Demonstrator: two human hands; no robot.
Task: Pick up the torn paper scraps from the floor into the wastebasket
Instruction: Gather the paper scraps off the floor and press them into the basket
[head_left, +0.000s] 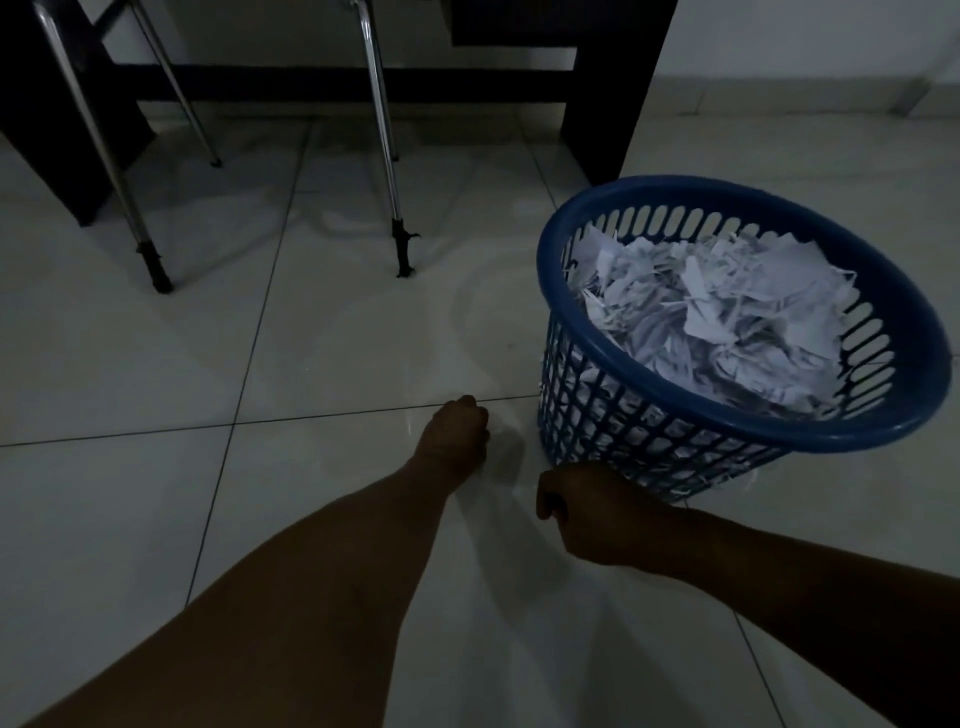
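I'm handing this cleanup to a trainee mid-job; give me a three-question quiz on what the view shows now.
1. True or false: the blue wastebasket stands perfectly upright.
2. Multiple choice: the torn paper scraps are heaped (A) on the floor tiles by the chair legs, (B) inside the wastebasket, (C) under the dark desk.
3. Fill in: the right hand sits at the wastebasket's ____.

Key
1. False; it is tilted.
2. B.
3. Base. The left hand is down at the floor; what it holds, if anything, cannot be told.
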